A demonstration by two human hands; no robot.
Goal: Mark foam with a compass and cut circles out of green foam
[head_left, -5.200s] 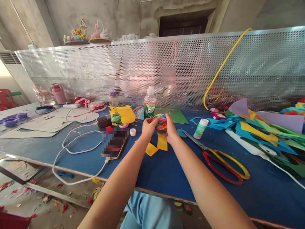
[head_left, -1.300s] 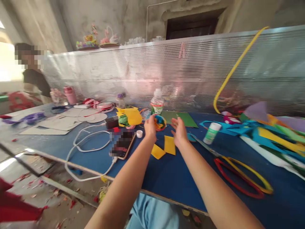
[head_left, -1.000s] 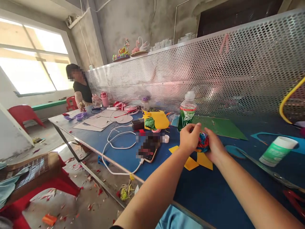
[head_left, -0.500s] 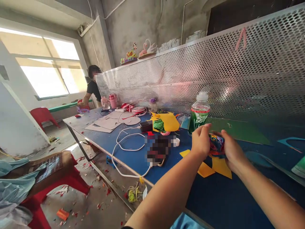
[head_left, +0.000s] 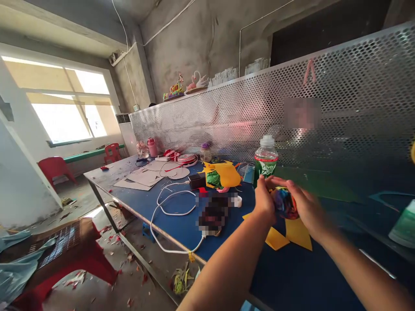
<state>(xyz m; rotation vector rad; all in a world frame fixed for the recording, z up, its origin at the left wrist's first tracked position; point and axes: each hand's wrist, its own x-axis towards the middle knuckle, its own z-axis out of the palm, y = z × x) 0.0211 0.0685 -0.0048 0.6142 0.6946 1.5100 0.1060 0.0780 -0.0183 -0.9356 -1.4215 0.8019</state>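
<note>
1. Multicoloured bundle (head_left: 285,204), streaked red, blue and orange: I have it between both hands, in front of the bottle and near the yellow paper pieces.
2. Left hand (head_left: 264,202): grip closed in on the bundle's left side. Some fingers hidden from me.
3. Right hand (head_left: 309,211): grip clamped on the bundle's right side, fingers toward its top. Wrist blurred on my feed. From here I cannot tell whether the bundle's underside meets the worktop (head_left: 285,276).
4. Bottle (head_left: 266,166), green label, upright just beyond the left hand, which hides its lower part.
5. Yellow paper pieces (head_left: 298,235) lie flat below the hands, partly covered by them.
6. Leftward I log a white cap (head_left: 238,201), a phone (head_left: 212,216) on a white cable, and a black charger (head_left: 195,181). Behind them, yellow paper (head_left: 231,174) beside a crumpled green ball (head_left: 213,179).
7. Pale card sheets (head_left: 139,178) overlap farther left; a pink flask (head_left: 152,149) stands past them.
8. Perforated metal screen (head_left: 201,116) runs along the back.
9. Green-and-white tube (head_left: 403,224), blurred, at my right edge.
</note>
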